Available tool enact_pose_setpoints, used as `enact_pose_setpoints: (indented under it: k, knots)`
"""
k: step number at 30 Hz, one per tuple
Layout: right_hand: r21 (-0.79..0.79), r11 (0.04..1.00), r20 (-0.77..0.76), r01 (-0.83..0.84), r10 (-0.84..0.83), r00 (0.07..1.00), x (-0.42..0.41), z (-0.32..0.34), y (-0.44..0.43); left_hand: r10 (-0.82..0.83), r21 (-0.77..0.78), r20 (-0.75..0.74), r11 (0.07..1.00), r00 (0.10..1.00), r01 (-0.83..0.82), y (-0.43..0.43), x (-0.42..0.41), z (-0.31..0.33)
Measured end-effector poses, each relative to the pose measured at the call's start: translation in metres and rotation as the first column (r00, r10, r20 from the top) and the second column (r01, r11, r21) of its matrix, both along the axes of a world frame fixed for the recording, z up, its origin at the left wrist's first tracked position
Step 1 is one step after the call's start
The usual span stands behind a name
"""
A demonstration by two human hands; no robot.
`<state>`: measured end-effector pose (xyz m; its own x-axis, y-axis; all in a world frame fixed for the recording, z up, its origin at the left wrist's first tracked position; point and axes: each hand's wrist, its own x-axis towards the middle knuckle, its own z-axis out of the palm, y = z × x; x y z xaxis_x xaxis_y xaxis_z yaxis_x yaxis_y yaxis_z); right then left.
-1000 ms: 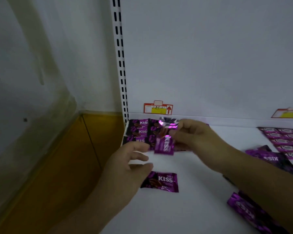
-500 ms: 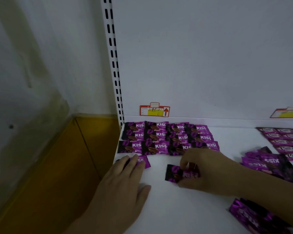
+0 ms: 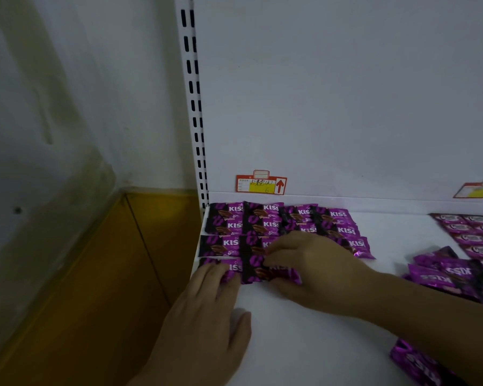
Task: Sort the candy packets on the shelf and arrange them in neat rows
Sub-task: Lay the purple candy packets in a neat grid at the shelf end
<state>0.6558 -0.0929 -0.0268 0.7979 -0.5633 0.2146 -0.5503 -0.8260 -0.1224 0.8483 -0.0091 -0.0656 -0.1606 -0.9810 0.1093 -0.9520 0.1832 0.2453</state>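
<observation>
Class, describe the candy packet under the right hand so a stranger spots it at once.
Start at the white slotted upright; purple KISS packets lie in rows at its foot. In the nearest row, take the second packet from the left, the only one the right hand holds.

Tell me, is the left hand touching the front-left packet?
Touching. Head view: the left hand lays straight fingers on the front-left packet, covering its near part.

Red price label beside slotted upright
</observation>
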Motion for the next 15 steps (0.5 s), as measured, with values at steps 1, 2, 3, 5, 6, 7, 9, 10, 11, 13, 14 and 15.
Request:
enact_pose_setpoints:
  k: [1, 2, 3, 5, 6, 7, 9, 10, 11, 13, 14, 15]
  knots:
    - [-0.004, 1.0, -0.016, -0.01, 0.01, 1.0, 0.004, -0.002, 0.0, -0.002, 0.002, 0.014, 1.0, 1.0, 0.002, 0.0, 0.0, -0.001]
    - [-0.004, 1.0, -0.026, -0.014, 0.014, 1.0, 0.006, -0.004, 0.0, -0.009, 0.002, 0.022, 1.0, 1.0, 0.009, 0.0, 0.0, 0.0]
    - [0.004, 1.0, -0.028, -0.009, 0.009, 1.0, 0.007, -0.006, -0.001, -0.009, 0.01, 0.016, 1.0, 1.0, 0.009, 0.0, 0.0, 0.001]
    - [0.024, 1.0, -0.023, 0.007, -0.007, 1.0, 0.007, -0.009, -0.002, 0.0, 0.02, -0.005, 1.0, 1.0, 0.001, -0.001, 0.001, -0.001]
    - [0.028, 0.999, -0.023, 0.019, -0.018, 1.0, 0.006, -0.01, -0.003, 0.007, 0.017, -0.016, 1.0, 1.0, -0.007, -0.001, 0.001, -0.003]
    - [0.027, 0.999, -0.024, 0.032, -0.031, 0.999, 0.005, -0.012, -0.003, 0.008, 0.013, -0.007, 1.0, 1.0, -0.008, -0.001, 0.002, -0.003]
    - [0.02, 0.998, -0.03, 0.056, -0.056, 0.998, 0.006, -0.013, -0.003, 0.0, 0.004, 0.0, 1.0, 1.0, 0.0, -0.001, 0.002, -0.002]
    - [0.017, 0.998, -0.028, 0.063, -0.062, 0.998, 0.006, -0.014, -0.002, -0.006, -0.003, 0.02, 1.0, 1.0, 0.006, 0.0, 0.002, -0.003]
    - [0.016, 0.998, -0.023, 0.068, -0.067, 0.997, 0.006, -0.014, -0.001, -0.008, -0.004, 0.031, 1.0, 0.999, 0.009, 0.0, 0.002, -0.003]
    - [0.012, 0.997, -0.023, 0.082, -0.081, 0.996, 0.005, -0.014, 0.001, -0.004, 0.031, -0.024, 0.999, 1.0, 0.004, -0.001, 0.001, 0.0]
    - [0.011, 0.995, -0.021, 0.096, -0.095, 0.995, 0.003, -0.014, 0.004, -0.013, 0.043, -0.011, 0.999, 1.0, 0.014, -0.002, 0.0, 0.001]
    - [0.013, 0.993, -0.008, 0.116, -0.116, 0.993, -0.001, -0.013, 0.007, -0.032, 0.06, 0.025, 0.998, 0.999, 0.03, -0.003, 0.0, 0.002]
